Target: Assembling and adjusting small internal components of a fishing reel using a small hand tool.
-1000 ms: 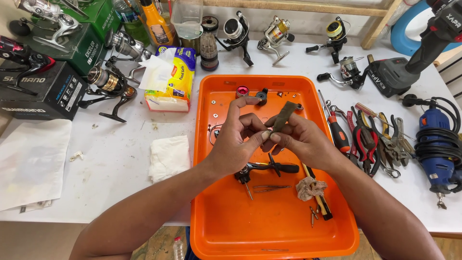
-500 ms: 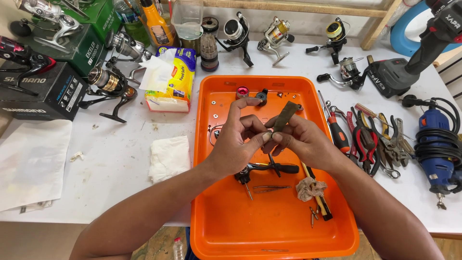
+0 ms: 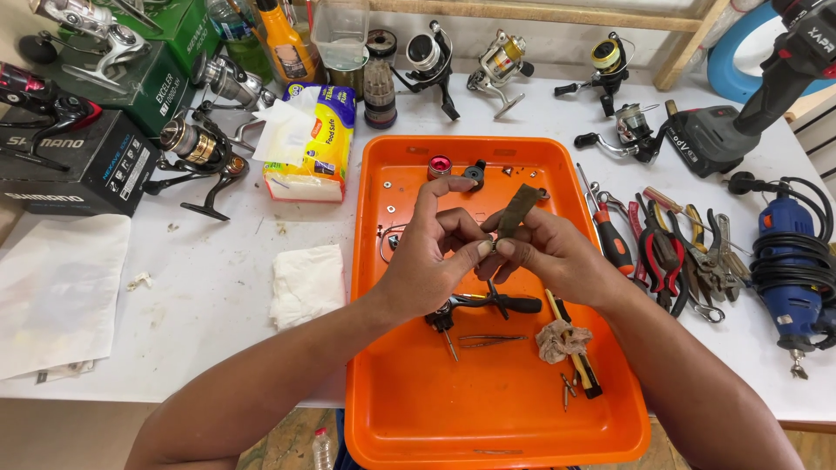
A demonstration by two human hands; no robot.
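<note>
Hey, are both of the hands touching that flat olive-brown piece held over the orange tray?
Touching. The head view shows the right hand pinching the olive-brown piece at its lower end, and the left hand fingertips meeting it there, above the orange tray.

Both forearms enter from the lower edge and converge toward the centre. Left hand (image 3: 427, 261): palm turned inward, fingers (image 3: 457, 222) curled, thumb and forefinger tips pinched together. Right hand (image 3: 553, 254): knuckles upward, fingers bent, thumb and forefinger closed in a pinch. The fingertips of the two hands meet, touching at the midline; both wrists are slightly flexed and raised.
</note>
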